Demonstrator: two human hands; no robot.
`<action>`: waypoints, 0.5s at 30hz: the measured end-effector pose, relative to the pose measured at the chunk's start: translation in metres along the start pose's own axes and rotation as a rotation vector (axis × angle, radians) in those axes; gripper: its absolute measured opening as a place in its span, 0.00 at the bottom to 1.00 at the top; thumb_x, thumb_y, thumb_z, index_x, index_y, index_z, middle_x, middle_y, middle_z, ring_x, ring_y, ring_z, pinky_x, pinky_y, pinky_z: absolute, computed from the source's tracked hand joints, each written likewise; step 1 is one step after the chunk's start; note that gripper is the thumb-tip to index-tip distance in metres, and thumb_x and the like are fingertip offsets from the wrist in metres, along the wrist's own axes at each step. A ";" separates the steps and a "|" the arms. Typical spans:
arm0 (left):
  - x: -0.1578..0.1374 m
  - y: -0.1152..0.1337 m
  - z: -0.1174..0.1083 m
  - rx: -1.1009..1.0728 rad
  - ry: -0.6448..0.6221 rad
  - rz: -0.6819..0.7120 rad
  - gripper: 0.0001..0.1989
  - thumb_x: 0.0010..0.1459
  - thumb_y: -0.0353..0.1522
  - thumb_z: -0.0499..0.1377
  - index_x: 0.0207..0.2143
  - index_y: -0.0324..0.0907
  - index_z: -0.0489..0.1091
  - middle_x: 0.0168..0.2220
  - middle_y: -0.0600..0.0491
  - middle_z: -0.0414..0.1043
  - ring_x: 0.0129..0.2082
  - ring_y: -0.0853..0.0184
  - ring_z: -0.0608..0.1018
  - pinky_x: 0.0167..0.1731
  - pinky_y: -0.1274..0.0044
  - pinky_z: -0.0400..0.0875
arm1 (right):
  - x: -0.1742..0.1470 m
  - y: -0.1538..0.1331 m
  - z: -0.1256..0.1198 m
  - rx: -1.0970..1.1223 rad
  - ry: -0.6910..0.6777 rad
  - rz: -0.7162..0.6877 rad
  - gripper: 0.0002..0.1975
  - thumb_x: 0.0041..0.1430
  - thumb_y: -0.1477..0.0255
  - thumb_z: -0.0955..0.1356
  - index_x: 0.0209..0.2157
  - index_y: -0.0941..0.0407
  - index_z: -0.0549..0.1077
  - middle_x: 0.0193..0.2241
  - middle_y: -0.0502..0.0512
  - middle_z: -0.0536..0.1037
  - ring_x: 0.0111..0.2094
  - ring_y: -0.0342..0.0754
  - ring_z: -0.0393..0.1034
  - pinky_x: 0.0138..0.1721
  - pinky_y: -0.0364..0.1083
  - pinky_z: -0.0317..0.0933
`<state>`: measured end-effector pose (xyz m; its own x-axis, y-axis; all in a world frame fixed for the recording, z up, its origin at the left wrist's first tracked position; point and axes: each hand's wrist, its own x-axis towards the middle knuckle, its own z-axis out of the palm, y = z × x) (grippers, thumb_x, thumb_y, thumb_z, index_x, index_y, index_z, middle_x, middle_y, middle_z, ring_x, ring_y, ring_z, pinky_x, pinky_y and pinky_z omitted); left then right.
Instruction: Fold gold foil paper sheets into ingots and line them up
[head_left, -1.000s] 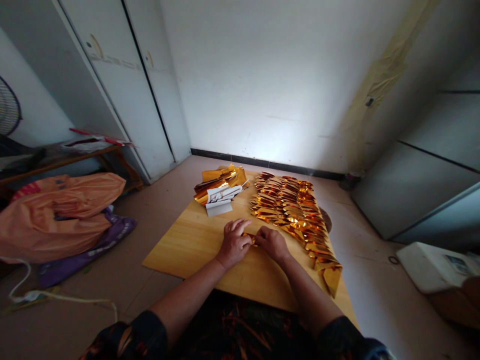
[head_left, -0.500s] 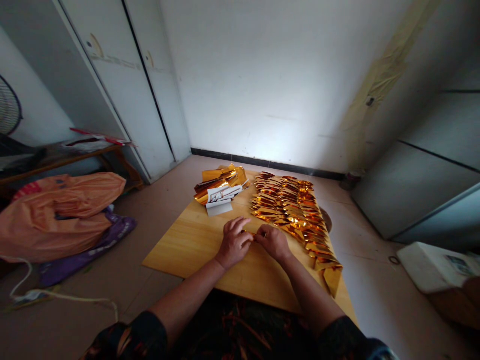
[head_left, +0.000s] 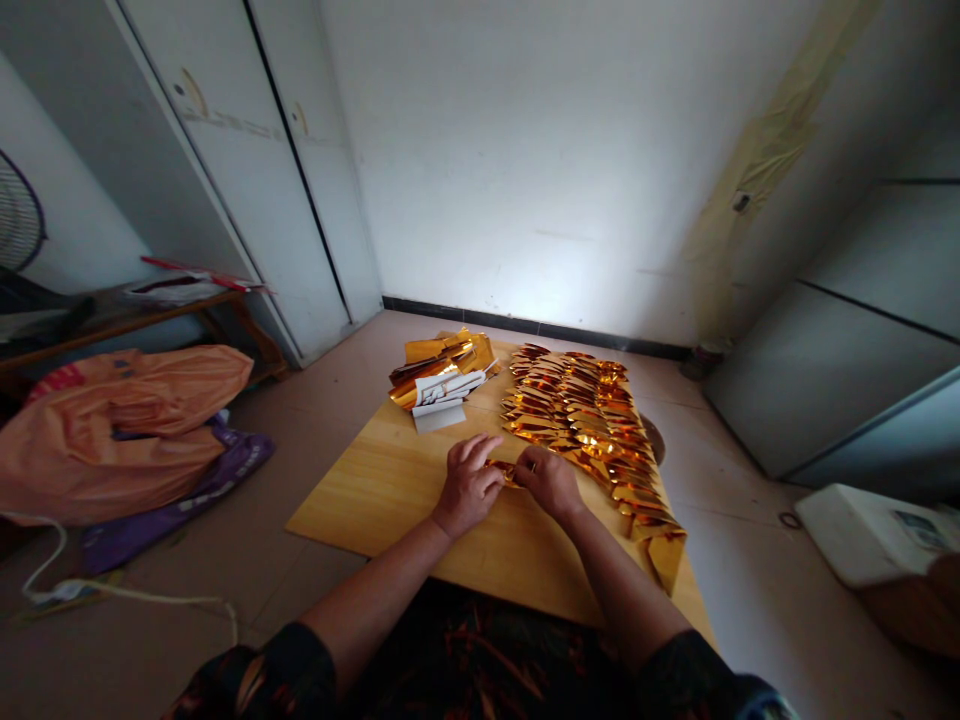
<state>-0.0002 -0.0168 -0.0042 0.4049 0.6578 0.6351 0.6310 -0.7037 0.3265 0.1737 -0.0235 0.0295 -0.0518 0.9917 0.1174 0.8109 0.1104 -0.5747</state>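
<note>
Between my two hands, low over the wooden board (head_left: 360,480), is a small piece of shiny gold foil paper (head_left: 508,472). My left hand (head_left: 469,485) pinches its left end with thumb and forefinger, the other fingers raised. The right end sits in the closed fingers of my right hand (head_left: 551,482), which cover part of it. To the right lie rows of folded gold foil pieces (head_left: 566,405), overlapping one another. Beyond my left hand is a stack of loose gold foil sheets (head_left: 450,355), with folded white and grey papers (head_left: 442,400) at its near side.
On the floor at left lie an orange sack (head_left: 135,420) and a purple bag (head_left: 180,490), with a pale cable (head_left: 150,592) nearby. A white box (head_left: 874,530) stands at the right. Grey cabinets (head_left: 300,190) and a white wall (head_left: 540,150) close off the far side.
The gold foil between my hands shows wider now, and my right hand has shifted slightly to the right. My left hand stays nearly where it was.
</note>
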 end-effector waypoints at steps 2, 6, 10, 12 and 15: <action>0.000 0.000 0.000 -0.004 0.000 0.000 0.08 0.53 0.25 0.58 0.24 0.44 0.73 0.58 0.53 0.63 0.58 0.57 0.61 0.55 0.60 0.57 | 0.000 0.000 0.000 -0.003 0.004 -0.010 0.06 0.54 0.73 0.65 0.25 0.54 0.73 0.26 0.49 0.76 0.27 0.42 0.67 0.28 0.39 0.52; 0.000 0.000 0.001 -0.015 0.015 -0.011 0.08 0.50 0.23 0.58 0.29 0.45 0.73 0.59 0.53 0.62 0.58 0.57 0.62 0.56 0.61 0.57 | 0.000 0.000 0.001 -0.013 0.011 -0.063 0.05 0.55 0.73 0.66 0.26 0.54 0.73 0.28 0.49 0.76 0.29 0.42 0.68 0.30 0.39 0.54; 0.001 -0.002 0.000 -0.050 0.044 -0.066 0.12 0.48 0.21 0.56 0.33 0.44 0.70 0.57 0.50 0.63 0.57 0.58 0.63 0.56 0.62 0.57 | -0.001 0.003 0.002 -0.076 0.052 -0.156 0.05 0.56 0.73 0.66 0.28 0.54 0.74 0.30 0.50 0.76 0.31 0.43 0.68 0.32 0.39 0.53; 0.002 -0.004 0.000 -0.103 0.086 -0.122 0.14 0.46 0.20 0.55 0.35 0.43 0.68 0.56 0.48 0.65 0.57 0.58 0.64 0.56 0.63 0.58 | -0.002 0.004 0.003 -0.109 0.075 -0.196 0.05 0.57 0.73 0.66 0.29 0.54 0.74 0.31 0.50 0.76 0.32 0.43 0.68 0.32 0.39 0.53; 0.002 -0.010 0.000 -0.238 0.152 -0.258 0.17 0.44 0.20 0.54 0.38 0.42 0.65 0.54 0.46 0.66 0.55 0.58 0.66 0.54 0.64 0.62 | -0.004 0.005 0.001 -0.155 0.113 -0.246 0.06 0.59 0.73 0.66 0.29 0.54 0.74 0.31 0.51 0.75 0.31 0.43 0.67 0.31 0.40 0.53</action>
<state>-0.0059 -0.0090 -0.0063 0.1388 0.7865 0.6018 0.5209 -0.5748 0.6310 0.1777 -0.0270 0.0249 -0.1989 0.9221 0.3320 0.8618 0.3259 -0.3887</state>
